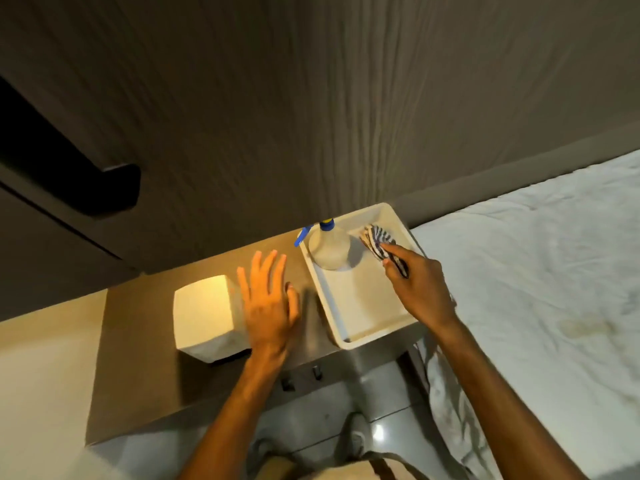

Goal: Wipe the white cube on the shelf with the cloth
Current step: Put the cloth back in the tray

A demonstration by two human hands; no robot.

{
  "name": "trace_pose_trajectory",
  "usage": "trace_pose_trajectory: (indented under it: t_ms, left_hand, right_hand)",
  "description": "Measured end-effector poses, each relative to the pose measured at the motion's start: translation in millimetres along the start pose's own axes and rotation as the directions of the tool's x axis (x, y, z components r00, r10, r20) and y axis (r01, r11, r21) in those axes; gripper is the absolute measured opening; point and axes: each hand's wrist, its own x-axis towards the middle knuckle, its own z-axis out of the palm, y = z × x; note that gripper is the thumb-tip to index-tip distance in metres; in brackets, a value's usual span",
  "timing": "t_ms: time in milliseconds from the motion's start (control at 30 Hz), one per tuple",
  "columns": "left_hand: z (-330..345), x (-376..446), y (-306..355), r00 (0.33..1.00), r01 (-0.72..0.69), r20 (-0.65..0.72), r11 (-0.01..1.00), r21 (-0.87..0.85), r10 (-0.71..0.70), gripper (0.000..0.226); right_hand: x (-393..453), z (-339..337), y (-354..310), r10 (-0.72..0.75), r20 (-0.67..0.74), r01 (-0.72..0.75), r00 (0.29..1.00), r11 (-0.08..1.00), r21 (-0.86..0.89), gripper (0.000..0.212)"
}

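The white cube [204, 315] stands on the brown shelf [138, 375], lit warm yellow on top. My left hand [268, 303] hovers just right of the cube with fingers spread, holding nothing. A striped black-and-white cloth [375, 239] lies in the far right corner of a white tray [360, 306]. My right hand [420, 285] reaches into the tray and pinches the cloth between its fingers.
A white spray bottle [329, 249] with a blue nozzle stands in the tray's far left corner. A bed with white sheets [536, 289] lies to the right. A dark cabinet with a black handle [104, 188] hangs at upper left. Tiled floor shows below the shelf.
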Motion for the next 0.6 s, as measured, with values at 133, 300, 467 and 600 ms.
trace_pose_trajectory:
  t_ms: [133, 300, 467, 600]
  left_hand:
    - [60.3, -22.9, 7.7, 0.930, 0.208, 0.298, 0.977, 0.051, -0.214, 0.056]
    - [98.9, -49.0, -2.8, 0.875, 0.258, 0.384, 0.955, 0.145, -0.295, 0.065]
    - [106.0, -58.0, -4.4, 0.895, 0.229, 0.343, 0.954, 0.193, -0.285, 0.068]
    - [110.9, -58.9, -5.9, 0.912, 0.222, 0.299, 0.950, 0.220, -0.283, 0.068]
  right_hand:
    - [14.9, 14.0, 43.3, 0.070, 0.174, -0.003, 0.982, 0.934, -0.358, 0.040]
    - [11.6, 31.7, 74.1, 0.076, 0.290, 0.077, 0.954, 0.873, -0.482, 0.049]
    - [14.5, 29.1, 83.9, 0.214, 0.252, -0.095, 0.944, 0.906, -0.413, 0.039]
    - [20.5, 31.6, 87.8, 0.200, 0.287, -0.066, 0.937, 0.908, -0.414, 0.036]
